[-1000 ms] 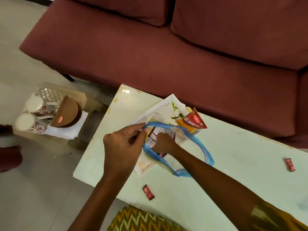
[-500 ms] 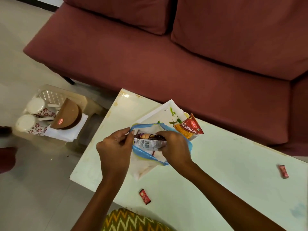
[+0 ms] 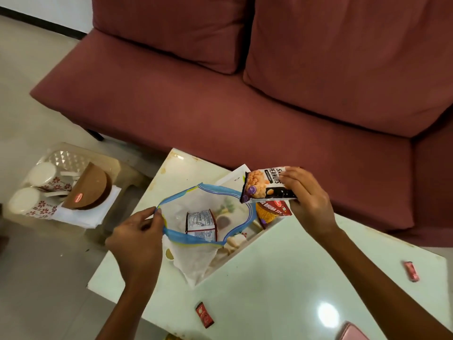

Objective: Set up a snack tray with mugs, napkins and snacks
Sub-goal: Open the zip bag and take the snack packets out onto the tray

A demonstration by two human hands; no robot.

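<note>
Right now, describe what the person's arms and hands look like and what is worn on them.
Both forearms are bare to the frame's edge: no sleeves, watch or bracelet show. The left hand and right hand wear no gloves, and no rings are visible on the fingers. The upper arms are out of view.

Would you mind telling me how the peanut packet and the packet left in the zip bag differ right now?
The peanut packet is held up in the right hand, clear of the zip bag; the other packet sits inside the bag, untouched. The peanut packet shows its black printed front; the other shows pale small print. Both are small sealed snack packets.
</note>
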